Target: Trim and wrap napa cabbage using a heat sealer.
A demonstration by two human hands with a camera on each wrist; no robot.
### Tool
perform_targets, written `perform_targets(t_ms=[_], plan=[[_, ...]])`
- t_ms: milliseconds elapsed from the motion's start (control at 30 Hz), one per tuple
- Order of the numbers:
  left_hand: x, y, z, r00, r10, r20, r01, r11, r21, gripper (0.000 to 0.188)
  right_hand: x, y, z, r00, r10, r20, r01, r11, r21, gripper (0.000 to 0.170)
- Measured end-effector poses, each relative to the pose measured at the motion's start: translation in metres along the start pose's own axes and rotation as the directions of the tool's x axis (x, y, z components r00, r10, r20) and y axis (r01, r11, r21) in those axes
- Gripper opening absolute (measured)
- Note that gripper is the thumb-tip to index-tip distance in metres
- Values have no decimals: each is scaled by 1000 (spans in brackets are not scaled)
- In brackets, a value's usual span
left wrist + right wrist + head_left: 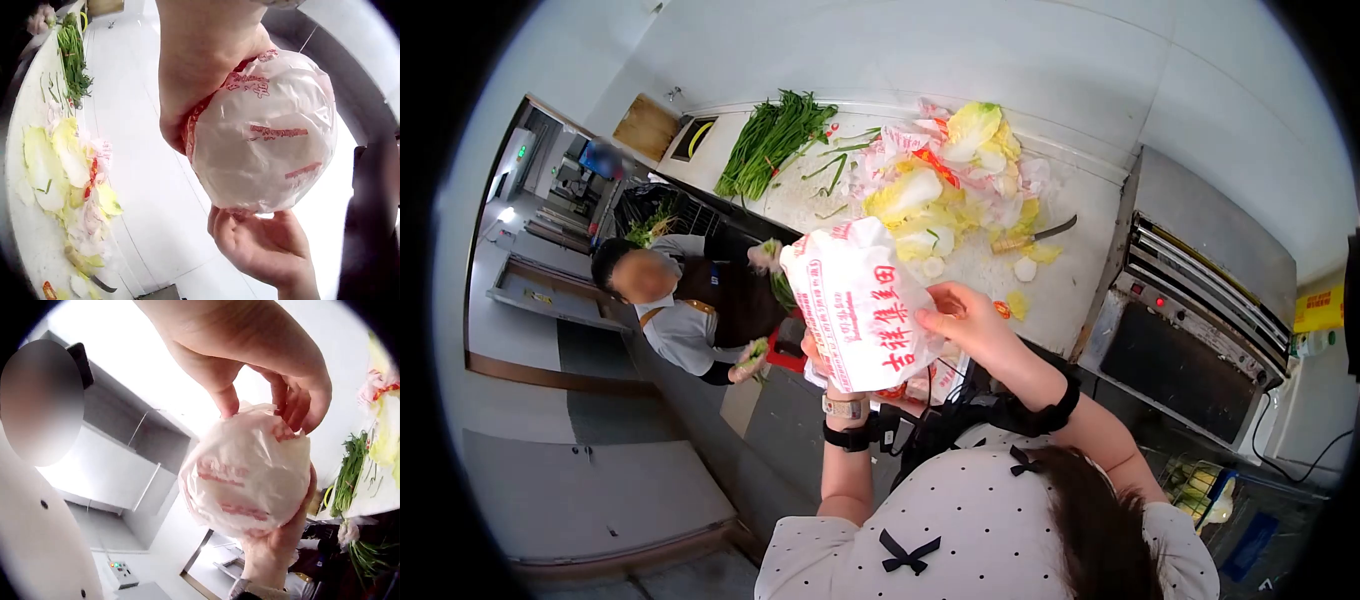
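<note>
A round bundle [850, 290] in a white wrapper with red printed characters is held up in front of the body. My left hand [284, 540] supports it from the underside, fingers curled round it; in the head view the wrapper hides most of that hand. At the opposite side my right hand [962, 318] pinches the wrapper's edge between thumb and fingers. Both wrist views show the wrapper drawn closely round the bundle [269, 131], its contents hidden. Beyond it, loose yellow-green cabbage leaves [905, 195] and crumpled printed wrappers [895, 145] lie on the white counter [800, 190].
A knife [1035, 237] lies among the leaves. Long green stalks [775, 140] are heaped on the counter's left. On the right stands a metal machine [1190, 310] with a red light. Another person [700, 300] in a dark apron holds greens at the left.
</note>
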State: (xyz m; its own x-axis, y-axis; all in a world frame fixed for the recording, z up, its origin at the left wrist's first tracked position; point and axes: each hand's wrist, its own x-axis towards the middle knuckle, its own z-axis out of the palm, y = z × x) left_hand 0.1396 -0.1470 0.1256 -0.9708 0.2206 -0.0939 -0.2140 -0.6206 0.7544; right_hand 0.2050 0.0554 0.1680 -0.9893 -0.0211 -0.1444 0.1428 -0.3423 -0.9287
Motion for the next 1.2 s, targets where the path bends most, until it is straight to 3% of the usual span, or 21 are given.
perform_targets(t_ms=[67,200,300,400,433,467,500,533,567,600,667,700,733,800,833,867,900,1000,1033,1067,1200], plan=[[-3,-5,-6,1000,-21,-9,21,998,65,57,2,-5,-9,983,172,57,-172,985,1,31],[-8,-12,-15,997,-73,-18,75,979,190,60,6,10,-14,971,196,137,-225,943,246,27],[-7,-16,-16,995,-95,-20,97,965,245,62,1,-7,-11,995,96,-40,-82,962,260,28],[1,-27,-14,994,-93,-65,105,970,221,64,-16,-35,-1,990,-113,81,93,973,213,25],[3,-27,-20,984,-175,-17,172,940,293,62,-18,-40,8,947,-183,264,122,966,230,24],[2,-30,-22,976,-218,8,206,932,298,62,-20,-52,20,851,-352,389,403,913,-56,22],[2,-33,-19,970,-241,22,226,935,272,61,-13,-57,35,730,-346,590,613,713,-340,21],[3,-36,-14,966,-256,39,240,942,233,61,-12,-51,56,545,-526,653,796,569,-205,29],[4,-39,-11,963,-265,55,249,948,200,61,-13,-42,70,454,-568,687,877,419,-233,33],[7,-42,-6,960,-271,71,257,952,168,61,-11,-36,73,409,-497,765,892,396,-219,36],[12,-45,3,954,-283,96,271,955,122,61,-9,-32,56,570,-454,685,791,528,-309,37],[15,-47,6,952,-287,109,276,955,110,61,-8,-25,42,716,-590,374,692,527,-493,40],[16,-49,7,949,-294,113,284,954,98,62,-8,-16,26,733,-680,21,538,561,-629,43],[14,-51,5,936,-333,115,321,941,107,62,-5,-1,-6,768,-596,-235,205,576,-791,57],[14,-53,3,928,-354,113,342,933,115,62,-3,9,-12,878,-403,-258,224,823,-522,62],[11,-53,-1,918,-383,106,369,920,128,63,-2,20,-17,958,-199,-207,161,969,-187,67],[8,-55,-4,908,-408,92,394,909,137,63,-3,23,-20,996,-23,-86,37,986,163,71],[4,-56,-1,900,-425,93,402,894,198,65,5,15,-37,987,149,-55,-154,983,-96,81],[4,-51,11,903,-417,100,387,894,227,65,3,22,-43,998,42,-45,-47,990,-131,84],[2,-41,26,916,-383,123,315,872,375,70,-4,23,-49,996,90,3,-90,995,49,76],[0,-40,37,919,-297,258,128,847,517,68,-26,34,-61,993,114,1,-98,846,524,72]])
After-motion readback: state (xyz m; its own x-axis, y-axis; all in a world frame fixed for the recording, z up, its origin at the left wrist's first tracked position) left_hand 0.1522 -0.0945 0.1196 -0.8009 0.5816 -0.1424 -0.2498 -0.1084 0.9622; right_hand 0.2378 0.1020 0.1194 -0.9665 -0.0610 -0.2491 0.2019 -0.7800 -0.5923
